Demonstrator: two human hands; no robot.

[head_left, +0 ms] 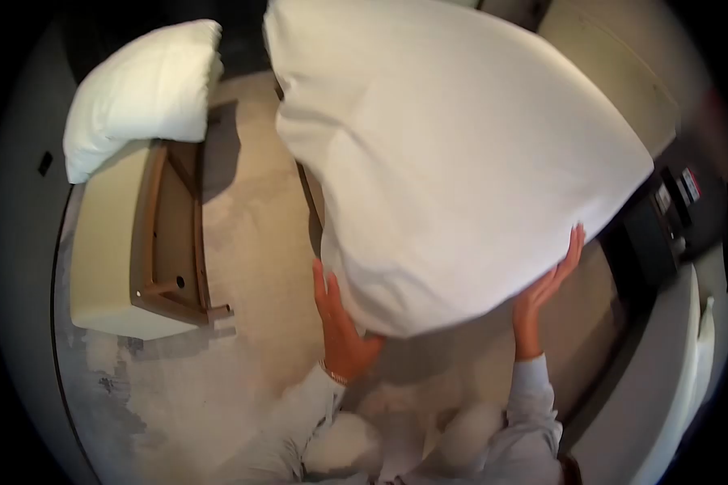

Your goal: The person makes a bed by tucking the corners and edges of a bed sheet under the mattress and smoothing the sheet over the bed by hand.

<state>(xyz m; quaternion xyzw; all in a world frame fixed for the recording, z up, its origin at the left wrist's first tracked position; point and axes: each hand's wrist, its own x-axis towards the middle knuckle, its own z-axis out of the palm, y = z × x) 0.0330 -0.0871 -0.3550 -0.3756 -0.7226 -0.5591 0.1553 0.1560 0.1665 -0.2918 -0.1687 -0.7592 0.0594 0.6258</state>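
Note:
A large white pillow (461, 162) fills the upper middle of the head view, one rounded corner pointing down toward me. At its lower left edge is my left hand (344, 335), fingers stretched upward and thumb near the bottom corner. My right hand (548, 283) lies along the lower right edge, its fingers extended flat against the fabric. Neither hand has its fingers wrapped round the pillow. What supports the pillow's far side is hidden.
An upholstered piece of furniture (105, 242) with a brown wooden frame lies tipped at the left, with another white pillow (150, 93) on it. Dark items with labels (687, 187) are at the right. A pale padded edge (679, 356) curves at the lower right.

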